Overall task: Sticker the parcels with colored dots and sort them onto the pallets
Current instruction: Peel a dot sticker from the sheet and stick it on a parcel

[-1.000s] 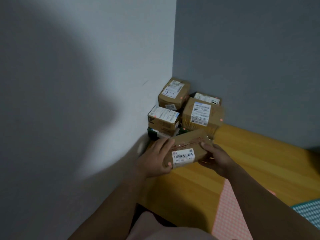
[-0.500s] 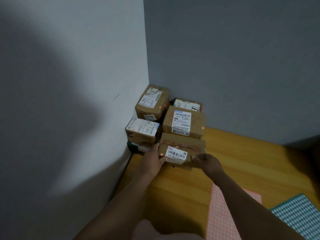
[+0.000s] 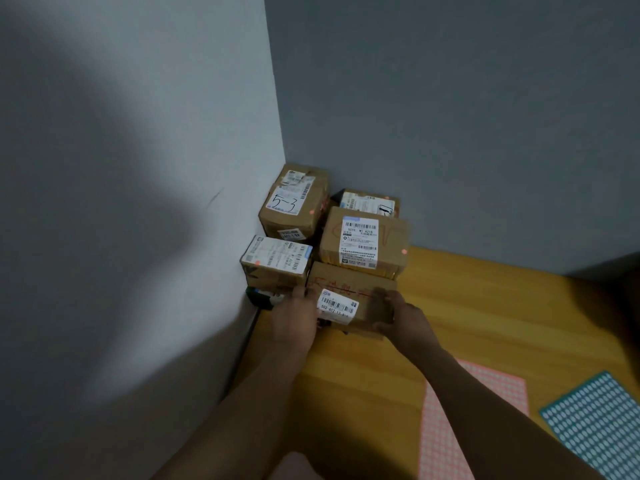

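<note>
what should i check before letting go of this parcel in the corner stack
1. Both hands on it: left hand and right hand grip the held parcel at its ends: ok.
2. Fully resting on something: underside hidden: cannot tell.
3. Red dot on it: none visible: cannot tell.
4. Neighbours dotted: labelled parcel behind shows a red dot: ok.
5. Sticker sheets in reach: red sheet nearby: ok.

Dark object [image 3: 259,297] under stack mostly hidden by parcels. Teal sticker sheet [image 3: 602,424] cut off by right edge. Label text on held parcel [image 3: 349,299] too small; front corners covered by hands.
</note>
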